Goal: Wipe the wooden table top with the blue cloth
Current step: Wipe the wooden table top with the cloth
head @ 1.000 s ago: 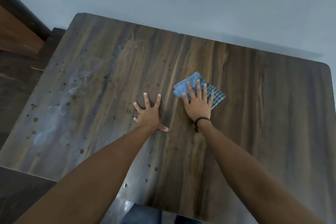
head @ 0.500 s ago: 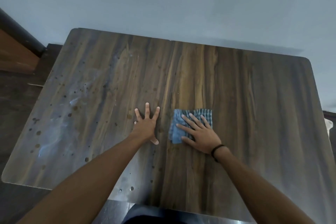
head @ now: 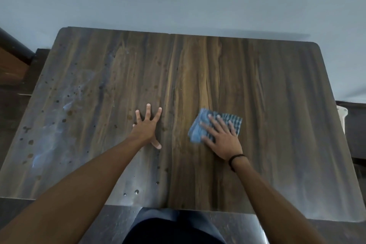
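Pressing the blue checked cloth (head: pixel 214 126) flat under my right hand (head: pixel 222 138), fingers straight and spread, I am wiping the wooden table top (head: pixel 277 105). My left hand (head: pixel 146 128) is resting open beside it; dark spots (head: pixel 59 117) beyond it are awaiting wiping.

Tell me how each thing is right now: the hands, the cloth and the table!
Wooden table top: spots and pale smears on its left side.
Left hand: flat on the table top, fingers spread, holding nothing.
Blue cloth: folded, lying on the table top.
Right hand: flat on the cloth, pressing it down.
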